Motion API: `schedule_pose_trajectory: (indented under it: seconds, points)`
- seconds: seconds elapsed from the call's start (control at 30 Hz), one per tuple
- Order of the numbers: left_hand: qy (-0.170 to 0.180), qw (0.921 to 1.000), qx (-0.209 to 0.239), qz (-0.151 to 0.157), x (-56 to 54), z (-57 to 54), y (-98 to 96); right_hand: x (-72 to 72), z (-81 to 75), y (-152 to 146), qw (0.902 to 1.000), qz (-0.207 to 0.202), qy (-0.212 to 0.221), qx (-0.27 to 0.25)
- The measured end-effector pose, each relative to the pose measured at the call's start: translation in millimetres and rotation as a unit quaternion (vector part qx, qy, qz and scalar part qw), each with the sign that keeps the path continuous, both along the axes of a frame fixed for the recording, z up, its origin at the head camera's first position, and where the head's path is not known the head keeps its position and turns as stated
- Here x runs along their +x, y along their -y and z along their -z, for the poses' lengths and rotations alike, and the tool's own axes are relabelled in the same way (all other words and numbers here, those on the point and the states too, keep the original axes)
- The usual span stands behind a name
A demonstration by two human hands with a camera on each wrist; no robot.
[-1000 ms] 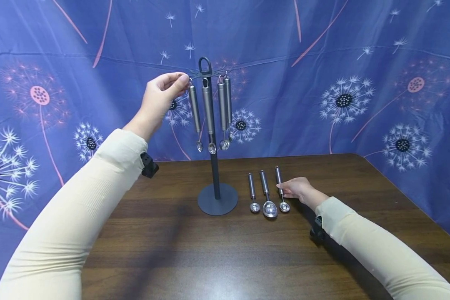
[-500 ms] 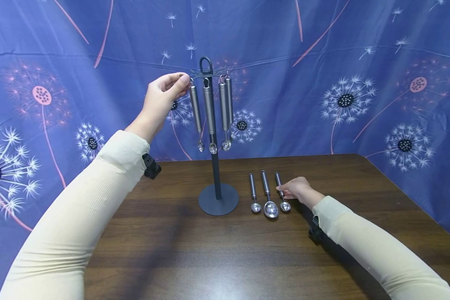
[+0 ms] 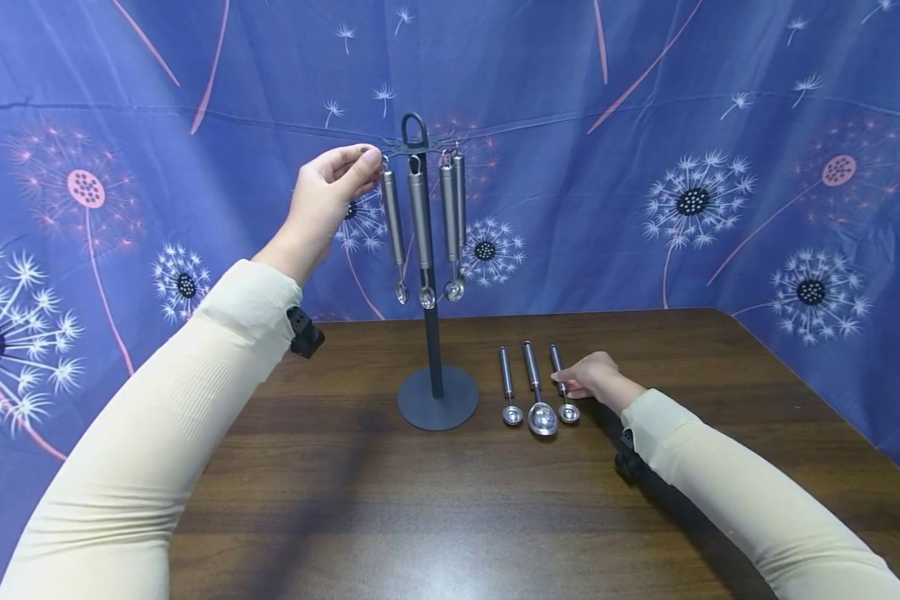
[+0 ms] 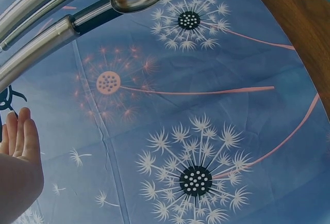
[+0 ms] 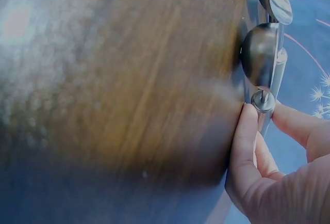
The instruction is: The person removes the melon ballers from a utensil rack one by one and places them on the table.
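Note:
My left hand (image 3: 321, 193), raised at the dark metal utensil rack (image 3: 432, 350), pinches the tip of one of its hook arms between thumb and fingers. Right beside those fingertips a steel melon baller (image 3: 393, 218) hangs by its end ring. In the left wrist view the fingers (image 4: 30, 139) reach up to the dark hook. My right hand (image 3: 598, 379) pinches the handle of the rightmost small melon baller (image 3: 568, 413) lying on the table. The right wrist view shows thumb and fingers on either side of that handle (image 5: 263, 100), its bowl (image 5: 259, 56) pointing up in the picture.
Beside it lie a larger oval scoop (image 3: 542, 419) and another small melon baller (image 3: 512, 414), side by side. Several more steel utensils (image 3: 421, 221) hang from the rack, whose round base (image 3: 438, 408) stands on the wooden table (image 3: 450, 500). A blue patterned cloth (image 3: 555, 208) hangs behind.
The handle end of the right melon baller has dropped toward the table, with my right hand still gripping it. My left hand keeps its place at the rack; the head view shifts slightly.

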State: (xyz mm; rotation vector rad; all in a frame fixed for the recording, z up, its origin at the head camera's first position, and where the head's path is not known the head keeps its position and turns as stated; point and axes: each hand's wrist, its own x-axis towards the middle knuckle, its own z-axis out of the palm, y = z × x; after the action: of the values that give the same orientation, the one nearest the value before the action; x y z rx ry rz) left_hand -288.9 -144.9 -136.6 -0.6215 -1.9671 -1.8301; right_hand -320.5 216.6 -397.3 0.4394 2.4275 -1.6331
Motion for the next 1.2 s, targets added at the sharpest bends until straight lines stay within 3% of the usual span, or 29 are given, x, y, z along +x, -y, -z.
schedule_pose_trajectory:
  seconds: [0.2,0.43,0.67,1.2]
  points:
    - [-0.001,1.0000,-0.001,0.002,0.7,0.6,-0.9,-1.4,1.8,-2,0.9997,-0.004,0.009,0.021]
    - [0.001,0.9995,0.028,0.010,-1.7,1.6,-0.9,0.5,-0.1,-3,0.9984,-0.014,0.008,0.054]
    - [-0.002,0.9997,0.024,0.008,-1.1,1.5,-1.7,4.1,-9.1,-8,0.9998,-0.018,-0.004,0.006]
    - [0.003,0.9994,-0.021,-0.028,6.4,-2.0,-1.5,-0.6,-52.0,6,0.9938,-0.064,-0.051,-0.076]
